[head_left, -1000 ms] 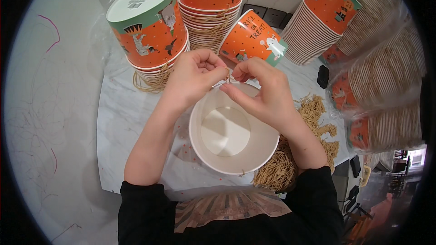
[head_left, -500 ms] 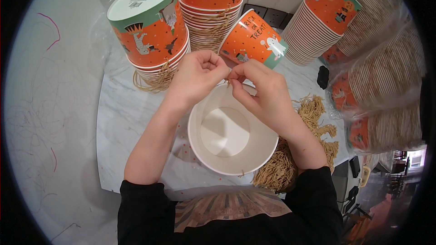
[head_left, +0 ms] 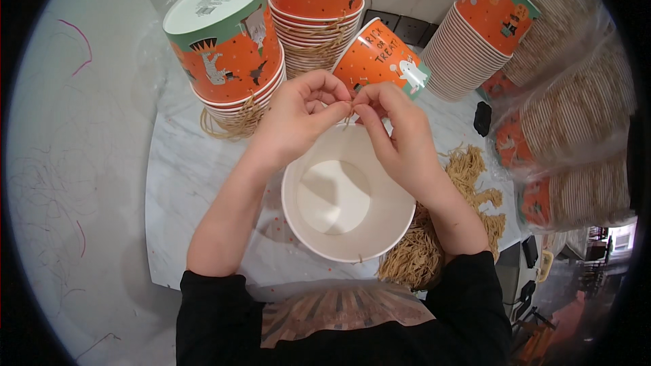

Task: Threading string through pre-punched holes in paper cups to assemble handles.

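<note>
A white-lined paper bucket (head_left: 386, 227) stands mouth up in front of me, its inside bare. Over its far rim, my left hand (head_left: 304, 114) and my right hand (head_left: 401, 137) meet with fingertips pinched. Between them a short end of tan paper cord (head_left: 348, 120) pokes out; most of what they grip is hidden by the fingers. A small bit of the same cord shows at the bucket's near rim. Beside my right forearm lies a heap of tan cords (head_left: 415, 252), partly covered by that arm.
Orange bucket stacks with cord handles, one at left (head_left: 234, 61) and one behind it (head_left: 315, 34), stand at the back. A single orange bucket (head_left: 380, 57) lies tilted behind my hands. Another stack (head_left: 468, 47) leans at right, near plastic-wrapped bucket stacks (head_left: 563, 129) and a small black object (head_left: 482, 118).
Both hands have shifted slightly to the right, and their fingertips have drawn closer together on the cord. The cord end now hangs lower between them. The bucket has barely moved.
</note>
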Demonstrator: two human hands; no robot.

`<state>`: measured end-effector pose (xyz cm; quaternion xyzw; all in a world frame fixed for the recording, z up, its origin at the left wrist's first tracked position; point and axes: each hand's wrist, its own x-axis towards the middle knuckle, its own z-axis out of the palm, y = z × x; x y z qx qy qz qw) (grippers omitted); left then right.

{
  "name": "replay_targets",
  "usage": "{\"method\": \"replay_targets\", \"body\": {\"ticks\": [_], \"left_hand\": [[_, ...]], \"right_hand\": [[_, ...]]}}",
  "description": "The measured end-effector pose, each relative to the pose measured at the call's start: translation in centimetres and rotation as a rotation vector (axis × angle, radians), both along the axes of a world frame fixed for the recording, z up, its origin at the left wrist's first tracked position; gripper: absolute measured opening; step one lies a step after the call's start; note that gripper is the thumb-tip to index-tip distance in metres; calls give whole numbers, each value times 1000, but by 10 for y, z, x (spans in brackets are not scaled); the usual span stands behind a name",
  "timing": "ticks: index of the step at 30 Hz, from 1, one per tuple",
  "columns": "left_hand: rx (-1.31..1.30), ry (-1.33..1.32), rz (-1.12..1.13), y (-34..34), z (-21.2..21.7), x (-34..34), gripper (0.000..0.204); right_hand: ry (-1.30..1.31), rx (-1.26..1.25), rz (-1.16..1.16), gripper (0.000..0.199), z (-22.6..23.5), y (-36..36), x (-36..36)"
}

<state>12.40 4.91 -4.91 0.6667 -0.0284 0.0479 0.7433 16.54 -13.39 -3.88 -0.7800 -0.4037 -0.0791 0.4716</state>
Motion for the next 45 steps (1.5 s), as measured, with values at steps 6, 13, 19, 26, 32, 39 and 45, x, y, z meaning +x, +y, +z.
{"method": "replay_targets", "body": {"ticks": [6, 13, 19, 26, 32, 39, 45], "left_hand": [[119, -33, 1, 2, -2, 1, 8], [8, 24, -36, 6, 0, 0, 11], [-27, 40, -25, 5, 1, -1, 12], [67, 11, 1, 4, 3, -2, 12], [107, 36, 19, 5, 6, -3, 13], [115, 54, -62, 10, 10, -4, 9], [298, 133, -75, 13, 20, -11, 7]], "right_hand": [[201, 42, 36, 10, -4, -2, 9], [425, 155, 85, 12, -4, -2, 15], [367, 96, 97, 12, -8, -3, 14], [265, 49, 83, 13, -5, -4, 12], [142, -3, 76, 12, 0, -5, 11], [436, 51, 159, 10, -7, -7, 15], [759, 104, 247, 8, -5, -8, 18]]}}
